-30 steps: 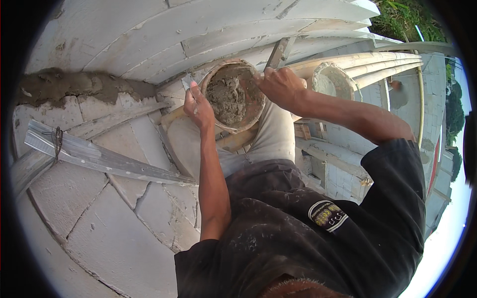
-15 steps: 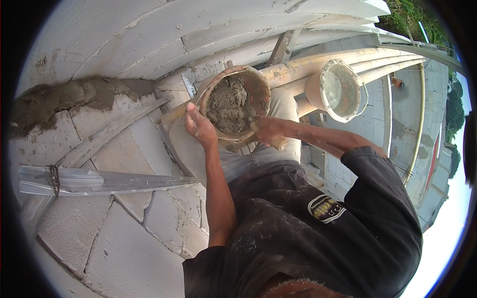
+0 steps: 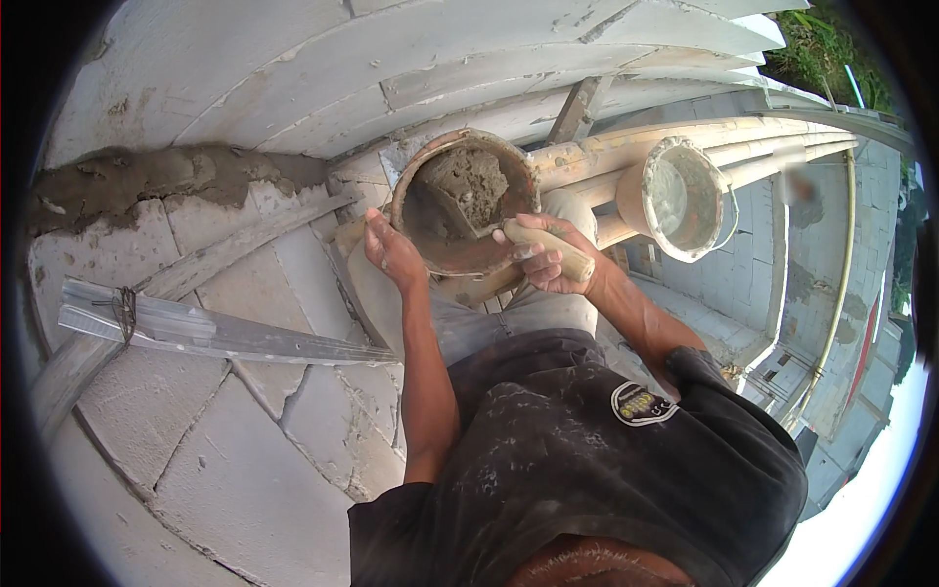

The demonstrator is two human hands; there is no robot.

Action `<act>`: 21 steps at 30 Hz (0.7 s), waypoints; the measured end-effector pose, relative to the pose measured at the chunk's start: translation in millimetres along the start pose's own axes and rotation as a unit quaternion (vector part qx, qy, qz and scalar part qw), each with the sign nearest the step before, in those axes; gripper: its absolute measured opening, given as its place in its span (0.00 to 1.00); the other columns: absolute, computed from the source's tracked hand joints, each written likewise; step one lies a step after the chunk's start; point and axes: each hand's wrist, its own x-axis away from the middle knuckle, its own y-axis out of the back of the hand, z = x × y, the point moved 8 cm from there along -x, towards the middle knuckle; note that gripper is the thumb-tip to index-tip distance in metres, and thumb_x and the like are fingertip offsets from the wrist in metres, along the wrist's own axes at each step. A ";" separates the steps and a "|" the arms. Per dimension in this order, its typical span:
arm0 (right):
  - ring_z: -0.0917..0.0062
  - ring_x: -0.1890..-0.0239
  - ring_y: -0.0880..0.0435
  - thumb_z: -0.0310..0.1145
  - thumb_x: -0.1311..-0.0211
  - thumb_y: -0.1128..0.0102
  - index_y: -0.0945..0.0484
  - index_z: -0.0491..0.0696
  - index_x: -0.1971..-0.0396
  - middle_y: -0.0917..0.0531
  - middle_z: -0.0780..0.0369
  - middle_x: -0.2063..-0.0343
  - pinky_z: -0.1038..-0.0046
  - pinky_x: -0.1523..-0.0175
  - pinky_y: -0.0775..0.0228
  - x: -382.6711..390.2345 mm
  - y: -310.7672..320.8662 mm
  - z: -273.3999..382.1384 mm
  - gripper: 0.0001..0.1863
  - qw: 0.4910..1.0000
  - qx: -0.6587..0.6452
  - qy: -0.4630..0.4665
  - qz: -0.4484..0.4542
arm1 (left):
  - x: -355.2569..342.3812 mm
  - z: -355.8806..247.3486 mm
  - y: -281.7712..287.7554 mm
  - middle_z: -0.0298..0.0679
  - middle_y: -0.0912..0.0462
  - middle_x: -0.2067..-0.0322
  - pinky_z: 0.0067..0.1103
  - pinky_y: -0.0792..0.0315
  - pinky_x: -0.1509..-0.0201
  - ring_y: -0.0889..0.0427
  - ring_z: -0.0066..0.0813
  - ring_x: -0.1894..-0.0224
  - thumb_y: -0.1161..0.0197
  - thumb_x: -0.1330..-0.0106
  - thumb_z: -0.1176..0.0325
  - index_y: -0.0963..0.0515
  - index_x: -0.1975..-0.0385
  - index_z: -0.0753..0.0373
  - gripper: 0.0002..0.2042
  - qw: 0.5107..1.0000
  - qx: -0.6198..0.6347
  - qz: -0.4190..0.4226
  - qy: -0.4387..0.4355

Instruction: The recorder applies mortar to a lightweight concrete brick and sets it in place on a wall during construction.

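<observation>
A mortar-smeared bucket sits tilted in front of my lap, between my knees. My left hand is closed at its left rim, by the wire handle; the exact grip is partly hidden. My right hand wraps round the wooden handle of a trowel, palm turned up, at the near right rim. Inside the bucket, the trowel's blade carries a lump of wet grey mortar.
A second bucket with pale liquid stands to the right, on bamboo poles. Block wall rises ahead. At left lie a mortar bed, a wooden plank and a metal channel tied with wire.
My right hand has turned palm up, swinging the trowel handle round to the right. Mortar now lies heaped on the blade. My left hand stays at the bucket's rim.
</observation>
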 end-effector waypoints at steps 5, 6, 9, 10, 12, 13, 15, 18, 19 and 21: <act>0.80 0.86 0.25 0.48 0.26 0.56 0.28 0.40 0.54 0.25 0.64 0.81 0.78 0.82 0.30 60.7 -44.8 6.8 0.23 0.765 0.559 -0.075 -0.312 | -2.9 -7.4 -5.0 0.26 0.42 0.80 0.20 0.45 0.73 0.44 0.18 0.76 0.50 0.24 0.53 0.38 0.80 0.63 0.24 0.998 -0.026 0.021 -0.060; 0.77 0.86 0.23 0.50 0.26 0.59 0.28 0.39 0.54 0.24 0.62 0.80 0.74 0.80 0.28 69.6 -48.7 24.4 0.26 0.655 0.667 -0.072 -0.347 | -1.4 -6.9 -5.2 0.26 0.42 0.80 0.20 0.45 0.73 0.44 0.18 0.76 0.50 0.24 0.53 0.38 0.80 0.63 0.24 0.998 -0.026 0.023 -0.059; 0.73 0.85 0.20 0.53 0.26 0.64 0.28 0.37 0.55 0.23 0.59 0.82 0.69 0.76 0.25 62.8 -14.0 74.3 0.30 0.495 0.782 -0.075 -0.371 | 12.3 -5.8 -10.1 0.27 0.41 0.80 0.21 0.43 0.72 0.42 0.19 0.75 0.51 0.24 0.53 0.36 0.79 0.66 0.24 0.997 -0.047 0.044 -0.053; 0.72 0.85 0.19 0.54 0.25 0.66 0.27 0.36 0.56 0.24 0.58 0.83 0.67 0.74 0.25 54.8 11.4 83.3 0.32 0.452 0.810 -0.089 -0.362 | 19.4 -10.8 -11.9 0.27 0.40 0.80 0.21 0.42 0.71 0.42 0.19 0.75 0.51 0.24 0.52 0.36 0.79 0.65 0.24 0.995 -0.064 0.049 -0.061; 0.64 0.77 0.15 0.48 0.24 0.64 0.31 0.37 0.61 0.24 0.56 0.81 0.64 0.72 0.23 23.4 33.5 67.8 0.26 0.359 0.900 -0.024 -0.245 | 27.0 -18.1 -25.6 0.27 0.39 0.79 0.21 0.41 0.70 0.41 0.19 0.74 0.51 0.24 0.50 0.35 0.79 0.64 0.24 0.993 -0.077 0.046 -0.072; 0.68 0.81 0.18 0.52 0.25 0.64 0.31 0.36 0.62 0.25 0.57 0.81 0.65 0.74 0.24 18.1 49.3 57.4 0.29 0.456 0.842 -0.041 -0.286 | 27.8 -21.6 -27.5 0.28 0.39 0.80 0.21 0.42 0.71 0.41 0.19 0.75 0.51 0.24 0.53 0.34 0.78 0.66 0.24 0.992 -0.087 0.045 -0.082; 0.70 0.82 0.21 0.54 0.27 0.63 0.31 0.38 0.63 0.25 0.58 0.81 0.67 0.76 0.25 22.7 72.1 45.1 0.30 0.580 0.717 -0.061 -0.382 | 25.1 -25.8 -36.8 0.29 0.39 0.81 0.21 0.42 0.73 0.41 0.19 0.76 0.51 0.24 0.56 0.32 0.77 0.67 0.22 0.989 -0.103 0.076 -0.074; 0.75 0.84 0.26 0.62 0.31 0.62 0.30 0.42 0.64 0.26 0.61 0.79 0.71 0.80 0.29 47.0 57.1 21.1 0.32 0.671 0.572 -0.104 -0.460 | 22.7 -32.0 -42.8 0.28 0.40 0.81 0.21 0.43 0.74 0.43 0.19 0.76 0.51 0.24 0.56 0.33 0.78 0.67 0.22 0.985 -0.089 0.103 -0.105; 0.76 0.84 0.25 0.62 0.30 0.63 0.29 0.43 0.65 0.26 0.61 0.79 0.72 0.80 0.29 57.7 36.2 12.5 0.32 0.661 0.592 -0.162 -0.432 | 19.6 -27.7 -36.8 0.27 0.41 0.82 0.21 0.45 0.74 0.44 0.17 0.77 0.50 0.24 0.55 0.35 0.79 0.67 0.23 0.986 -0.088 0.093 -0.108; 0.77 0.84 0.25 0.62 0.30 0.64 0.29 0.43 0.65 0.26 0.61 0.78 0.72 0.80 0.29 69.9 4.7 15.9 0.32 0.641 0.615 -0.218 -0.404 | 10.3 -20.8 -23.6 0.27 0.41 0.82 0.21 0.45 0.74 0.44 0.17 0.77 0.50 0.24 0.55 0.36 0.79 0.67 0.23 0.991 -0.062 0.065 -0.095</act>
